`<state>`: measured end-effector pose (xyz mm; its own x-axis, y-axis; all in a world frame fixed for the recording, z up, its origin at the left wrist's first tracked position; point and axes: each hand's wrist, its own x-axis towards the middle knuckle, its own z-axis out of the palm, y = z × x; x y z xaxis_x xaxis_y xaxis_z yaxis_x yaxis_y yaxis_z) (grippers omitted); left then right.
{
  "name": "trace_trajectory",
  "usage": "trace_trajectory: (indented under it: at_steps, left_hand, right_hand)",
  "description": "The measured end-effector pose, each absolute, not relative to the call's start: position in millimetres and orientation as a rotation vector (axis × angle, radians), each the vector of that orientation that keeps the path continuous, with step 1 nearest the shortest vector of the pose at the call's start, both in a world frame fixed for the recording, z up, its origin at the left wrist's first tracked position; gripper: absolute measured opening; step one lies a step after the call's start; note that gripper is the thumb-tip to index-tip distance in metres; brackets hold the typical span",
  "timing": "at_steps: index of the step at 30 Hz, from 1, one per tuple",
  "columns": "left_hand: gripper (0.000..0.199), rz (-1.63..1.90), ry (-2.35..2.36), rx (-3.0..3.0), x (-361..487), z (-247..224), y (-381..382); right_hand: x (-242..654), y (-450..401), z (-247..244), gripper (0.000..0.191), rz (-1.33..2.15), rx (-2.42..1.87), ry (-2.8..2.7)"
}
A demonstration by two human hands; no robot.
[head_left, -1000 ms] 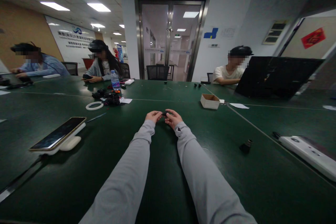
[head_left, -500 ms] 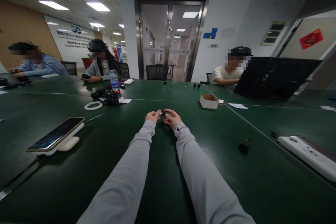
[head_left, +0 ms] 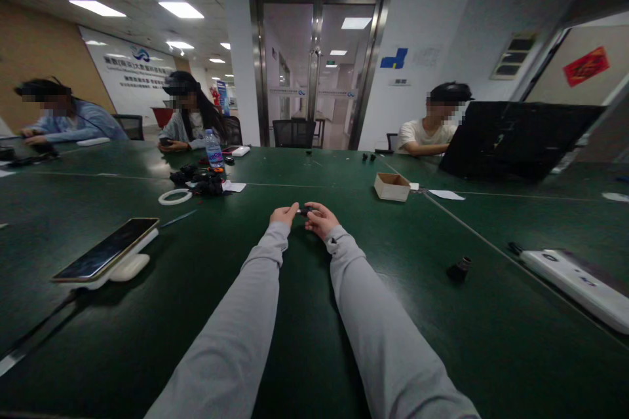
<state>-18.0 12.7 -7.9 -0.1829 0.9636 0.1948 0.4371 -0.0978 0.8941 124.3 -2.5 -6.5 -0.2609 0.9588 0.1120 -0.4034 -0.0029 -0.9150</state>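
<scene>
Above the green table (head_left: 314,314), both my arms are stretched forward with the hands close together. Between them is a small dark object with a silvery end (head_left: 303,211), too small to name. My left hand (head_left: 284,215) pinches its silvery end between thumb and finger. The thumb and fingers of my right hand (head_left: 322,220) are closed round its dark part, which they partly cover. To the right on the table lies a small black piece with a metallic end (head_left: 459,269).
On the left are a phone on a stand (head_left: 111,249), a white ring (head_left: 175,197), black gear (head_left: 199,179) and a water bottle (head_left: 213,150). On the right are an open small box (head_left: 392,188), a white device (head_left: 574,281) and a black monitor (head_left: 515,141). Several people sit across the table.
My hands keep their hold on the small dark object and have shifted only slightly; a little more of its dark part shows between them. The co-worker with the handheld item has lowered it slightly.
</scene>
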Motion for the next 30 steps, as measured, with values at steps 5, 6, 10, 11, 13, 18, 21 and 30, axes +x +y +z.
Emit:
trace_trajectory:
  at_steps: [5, 6, 10, 11, 13, 18, 21, 30]
  left_hand:
    - [0.045, 1.295, 1.556, 1.488, -17, -12, 15]
    - [0.044, 1.297, 1.522, 1.471, -17, -12, 14]
    - [0.033, 1.308, 1.297, 1.4, -16, -5, 7]
    - [0.032, 1.308, 1.229, 1.392, -16, -4, 5]
    - [0.037, 1.294, 1.161, 1.363, -16, -1, 3]
    - [0.032, 1.281, 1.252, 1.322, -15, 1, 2]
    - [0.034, 1.288, 1.236, 1.367, -14, 2, 1]
    - [0.026, 1.253, 1.264, 1.38, -12, 1, 3]
  right_hand:
    - [125, 0, -9, 0.033, 1.535, -0.702, -1.115]
    - [125, 0, -9, 0.032, 1.533, -0.703, -1.109]
    - [126, 0, -9, 0.03, 1.514, -0.719, -1.068]
    - [126, 0, -9, 0.03, 1.509, -0.723, -1.059]
    - [126, 1, -9, 0.03, 1.507, -0.732, -1.055]
    - [125, 2, -11, 0.03, 1.496, -0.746, -1.086]
    - [125, 1, -11, 0.03, 1.49, -0.746, -1.086]
    - [124, 2, -10, 0.03, 1.497, -0.764, -1.076]
